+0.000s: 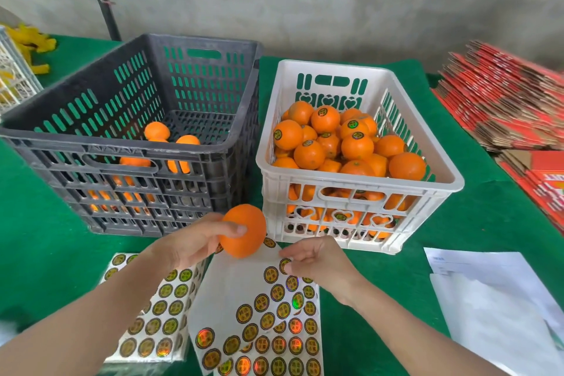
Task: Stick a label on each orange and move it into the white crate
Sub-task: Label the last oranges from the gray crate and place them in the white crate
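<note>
The left hand (195, 243) grips one orange (244, 232) just in front of the white crate (360, 192). The right hand (319, 262) pinches one round gold-and-black label (284, 265), its writing unreadable, on the nearer of two sticker sheets (232, 290). Two crates stand on the table (457, 238), the white one heaped, the grey crate (91, 162) nearly empty.

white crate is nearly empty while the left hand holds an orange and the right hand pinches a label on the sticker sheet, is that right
No: the white crate is nearly full, heaped with oranges, as the head view shows. The left hand does hold an orange and the right hand pinches a label on the sticker sheet.
</note>
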Motion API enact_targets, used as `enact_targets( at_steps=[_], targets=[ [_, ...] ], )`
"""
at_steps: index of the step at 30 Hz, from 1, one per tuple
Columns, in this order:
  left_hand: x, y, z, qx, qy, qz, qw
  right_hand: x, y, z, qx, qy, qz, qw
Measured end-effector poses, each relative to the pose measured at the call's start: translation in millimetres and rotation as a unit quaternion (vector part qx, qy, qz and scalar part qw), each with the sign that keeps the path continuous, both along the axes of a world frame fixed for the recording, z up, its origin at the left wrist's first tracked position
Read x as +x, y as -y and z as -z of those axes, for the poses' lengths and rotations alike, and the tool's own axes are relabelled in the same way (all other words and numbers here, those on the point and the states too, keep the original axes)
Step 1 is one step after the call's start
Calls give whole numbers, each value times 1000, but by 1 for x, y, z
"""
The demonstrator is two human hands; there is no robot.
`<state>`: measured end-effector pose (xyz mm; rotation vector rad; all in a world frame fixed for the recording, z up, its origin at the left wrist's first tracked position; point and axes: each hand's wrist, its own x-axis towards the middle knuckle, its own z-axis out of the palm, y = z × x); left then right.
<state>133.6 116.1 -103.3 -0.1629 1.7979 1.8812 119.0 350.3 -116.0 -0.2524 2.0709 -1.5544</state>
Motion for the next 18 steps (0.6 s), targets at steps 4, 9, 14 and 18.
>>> enact_targets(
  at_steps=[4, 9, 14, 18],
  targets=[
    [-3, 0, 0, -18, 6, 35, 999, 4, 0, -2, -18, -13, -2, 1000],
    [-3, 0, 4, -67, 20, 78, 995, 13, -4, -1, -25, -18, -2, 1000],
    [-2, -12, 14, -139, 11, 119, 983, 14, -12, -5, -10, -49, 26, 998],
    [-2, -17, 16, -159, -10, 119, 980, 10, -17, -16, -25, -46, 90, 995]
  ],
)
